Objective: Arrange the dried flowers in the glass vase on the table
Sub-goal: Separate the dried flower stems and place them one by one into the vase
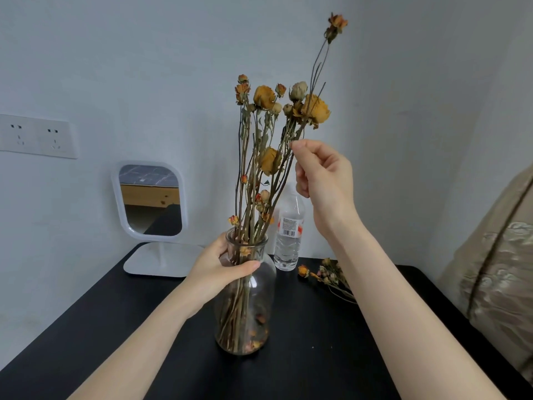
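A clear glass vase (253, 310) stands on the black table (317, 356), holding several dried yellow and orange roses (264, 96) on long stems. My left hand (222, 267) is wrapped around the vase's neck. My right hand (323, 180) is raised to the right of the bunch and pinches a thin tall stem whose dried bloom (337, 24) rises well above the others. A small heap of loose dried flowers (326, 274) lies on the table behind my right forearm.
A plastic water bottle (288, 235) stands just behind the vase to the right. A white-framed standing mirror (151, 197) is at the back left against the wall, under wall sockets (37, 135). A beige fabric (496, 269) hangs at the right edge.
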`<state>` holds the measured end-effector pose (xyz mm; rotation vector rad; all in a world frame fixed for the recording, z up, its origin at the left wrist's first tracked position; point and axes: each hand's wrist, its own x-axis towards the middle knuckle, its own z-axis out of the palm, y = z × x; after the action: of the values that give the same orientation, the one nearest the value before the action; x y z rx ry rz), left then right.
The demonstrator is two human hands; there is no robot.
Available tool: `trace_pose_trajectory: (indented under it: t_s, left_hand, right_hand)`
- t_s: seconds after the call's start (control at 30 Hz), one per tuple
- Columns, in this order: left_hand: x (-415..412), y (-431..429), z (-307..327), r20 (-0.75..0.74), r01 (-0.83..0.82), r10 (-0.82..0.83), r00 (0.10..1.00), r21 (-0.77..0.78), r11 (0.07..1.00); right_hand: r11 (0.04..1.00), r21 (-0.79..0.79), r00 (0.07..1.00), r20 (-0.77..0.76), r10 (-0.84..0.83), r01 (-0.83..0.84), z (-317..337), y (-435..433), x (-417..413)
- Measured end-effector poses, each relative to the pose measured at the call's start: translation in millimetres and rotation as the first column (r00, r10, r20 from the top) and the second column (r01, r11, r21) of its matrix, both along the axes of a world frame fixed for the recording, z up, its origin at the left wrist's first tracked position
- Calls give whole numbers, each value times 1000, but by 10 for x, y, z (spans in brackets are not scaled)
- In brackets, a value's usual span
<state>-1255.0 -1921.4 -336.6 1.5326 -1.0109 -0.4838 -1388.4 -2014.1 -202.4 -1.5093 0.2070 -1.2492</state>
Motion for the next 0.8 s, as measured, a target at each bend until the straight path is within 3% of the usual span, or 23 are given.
trace_pose_trajectory:
  t_s: [0.2, 0.47, 0.8]
  left_hand:
    - [17, -11, -33, 8, 6, -6, 1000, 6, 1000]
    - [13, -25, -52, 21, 12, -12, 1000, 4, 1000]
    - [-2, -14, -54, 26, 6, -6, 1000, 12, 1000]
  right_hand:
    - [999, -13, 993, -114, -42, 41, -94, -19, 73]
    - [972, -153, 916, -334, -221, 179, -346, -35, 169]
    - [928, -299, 838, -428, -340, 223, -591, 26, 134]
